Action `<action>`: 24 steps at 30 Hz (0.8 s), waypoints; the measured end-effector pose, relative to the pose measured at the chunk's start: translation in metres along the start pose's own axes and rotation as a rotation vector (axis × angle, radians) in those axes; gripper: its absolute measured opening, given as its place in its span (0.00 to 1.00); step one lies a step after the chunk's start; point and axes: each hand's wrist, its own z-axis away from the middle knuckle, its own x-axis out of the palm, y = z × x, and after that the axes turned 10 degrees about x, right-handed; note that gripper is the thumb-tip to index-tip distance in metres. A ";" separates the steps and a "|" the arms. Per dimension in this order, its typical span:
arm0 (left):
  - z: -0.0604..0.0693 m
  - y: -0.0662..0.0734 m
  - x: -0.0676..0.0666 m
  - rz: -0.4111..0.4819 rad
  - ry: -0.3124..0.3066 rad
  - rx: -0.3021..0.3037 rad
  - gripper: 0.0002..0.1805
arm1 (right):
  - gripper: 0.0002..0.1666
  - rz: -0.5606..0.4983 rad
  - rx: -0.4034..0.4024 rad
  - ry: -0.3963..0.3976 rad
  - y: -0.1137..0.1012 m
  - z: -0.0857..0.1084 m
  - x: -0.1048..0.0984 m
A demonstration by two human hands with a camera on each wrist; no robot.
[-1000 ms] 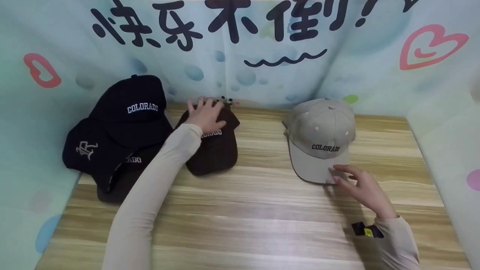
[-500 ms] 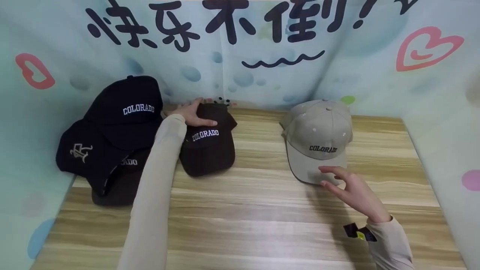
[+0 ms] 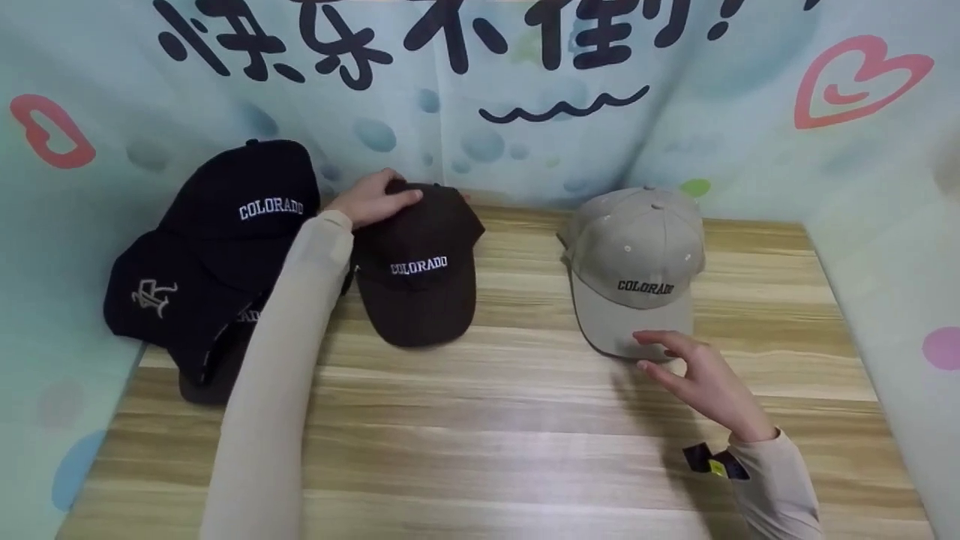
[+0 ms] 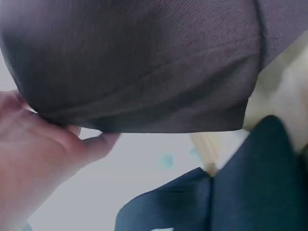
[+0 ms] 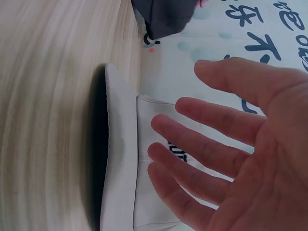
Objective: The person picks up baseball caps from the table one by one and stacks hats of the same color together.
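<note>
My left hand (image 3: 367, 201) grips a dark brown baseball cap (image 3: 420, 232) with white COLORADO lettering by the back of its crown. The thumb lies over the crown and the other fingers are mostly hidden behind it. Seen from the left wrist, the brown cap (image 4: 144, 62) fills the top, with the left hand (image 4: 43, 149) at its edge. A beige COLORADO cap (image 3: 637, 255) sits on the table at right. Over its brim hovers my right hand (image 3: 709, 382), fingers apart and holding nothing. The right wrist view has this hand (image 5: 226, 154) before the beige cap (image 5: 122, 159).
At the left, a navy COLORADO cap (image 3: 247, 195) and a navy cap with a grey emblem (image 3: 161, 289) lie piled on another dark cap (image 3: 202, 394). A printed curtain (image 3: 480, 97) stands behind the wood-grain table (image 3: 480, 450).
My left hand has slid from the top of the brown cap to its back left and taken hold there. The brown cap looks slightly raised. My right hand has shifted little.
</note>
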 end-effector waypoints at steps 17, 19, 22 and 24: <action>0.023 0.078 -0.018 0.153 -0.049 0.480 0.07 | 0.21 -0.003 -0.020 0.031 0.002 0.001 0.002; 0.026 0.088 -0.017 0.149 -0.036 0.528 0.07 | 0.21 -0.011 -0.016 0.027 0.003 0.002 0.002; 0.028 0.099 -0.016 0.136 -0.001 0.573 0.07 | 0.21 -0.026 -0.009 0.027 0.004 0.001 0.002; 0.027 0.104 -0.014 0.119 0.027 0.590 0.07 | 0.21 -0.031 -0.008 0.030 0.004 0.000 0.002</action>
